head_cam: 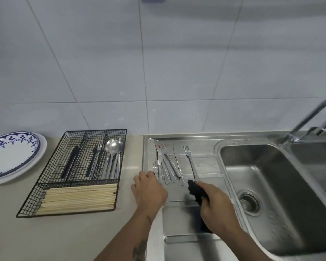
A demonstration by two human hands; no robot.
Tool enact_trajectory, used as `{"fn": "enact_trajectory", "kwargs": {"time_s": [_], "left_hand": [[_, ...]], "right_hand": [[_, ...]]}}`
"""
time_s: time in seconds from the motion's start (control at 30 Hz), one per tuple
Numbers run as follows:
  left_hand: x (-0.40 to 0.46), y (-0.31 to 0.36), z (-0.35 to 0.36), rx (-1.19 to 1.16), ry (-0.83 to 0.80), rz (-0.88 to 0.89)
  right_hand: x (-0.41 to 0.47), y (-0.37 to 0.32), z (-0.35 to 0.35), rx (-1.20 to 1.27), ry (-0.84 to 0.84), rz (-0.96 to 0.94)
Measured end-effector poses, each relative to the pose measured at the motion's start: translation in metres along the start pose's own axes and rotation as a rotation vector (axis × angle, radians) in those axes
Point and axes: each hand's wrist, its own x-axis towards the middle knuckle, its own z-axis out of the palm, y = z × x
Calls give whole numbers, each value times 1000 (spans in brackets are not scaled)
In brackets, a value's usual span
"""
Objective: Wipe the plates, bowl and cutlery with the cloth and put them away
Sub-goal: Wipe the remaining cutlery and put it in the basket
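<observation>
Judging by the layout, you are well into the cutlery stage. Two plates [11,157], a blue-patterned one on a plain white one, sit stacked on the bench at the left edge of the frame. The black wire-mesh organiser [79,172] beside them already holds dark-handled pieces, forks and polished spoons in its upper compartments, with pale wooden chopsticks [79,198] bundled across the lower one. No bowl is in view.

Left to do: a loose cluster of forks and knives [167,164] lies on the ribbed stainless drainboard [205,162] at centre frame, with one fork [191,162] apart, just to its right.

Your right hand [216,206] has its fingers curled round a crumpled black cloth [196,191], soft and matte against the slick metal; the cloth's tip meets that fork's handle end. Your left hand [149,191] rests at the drainboard's left rim beside the cluster, fingers bent down; whether they hold a piece you cannot tell.

A deep steel sink basin [271,185] and tap fill the right of the frame.
</observation>
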Motion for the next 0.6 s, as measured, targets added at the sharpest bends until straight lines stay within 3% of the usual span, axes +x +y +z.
{"fn": "enact_trajectory", "kwargs": {"time_s": [0.4, 0.6], "left_hand": [[6, -10, -24, -255, -65, -288], [-2, -20, -52, -196, -5, -178]], "right_hand": [[-2, 10, -15, 42, -92, -51], [1, -4, -26, 96, -66, -100]]}}
